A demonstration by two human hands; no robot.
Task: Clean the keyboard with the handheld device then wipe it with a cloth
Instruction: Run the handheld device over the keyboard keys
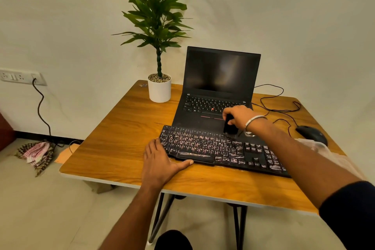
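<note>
A black keyboard (213,148) with dusty, smeared keys lies across the middle of the wooden table (121,128). My right hand (238,116) is closed around a small black handheld device (230,127), whose lower end rests on the keyboard's top key rows. My left hand (160,160) lies flat on the table at the keyboard's left end, thumb along its front edge, steadying it. A pale cloth (316,146) lies at the table's right side, partly hidden behind my right forearm.
An open black laptop (219,87) stands just behind the keyboard. A potted plant (159,87) sits at the back left. A black mouse (311,133) and loose cables (280,105) lie at the right. A checked rag (36,152) lies on the floor.
</note>
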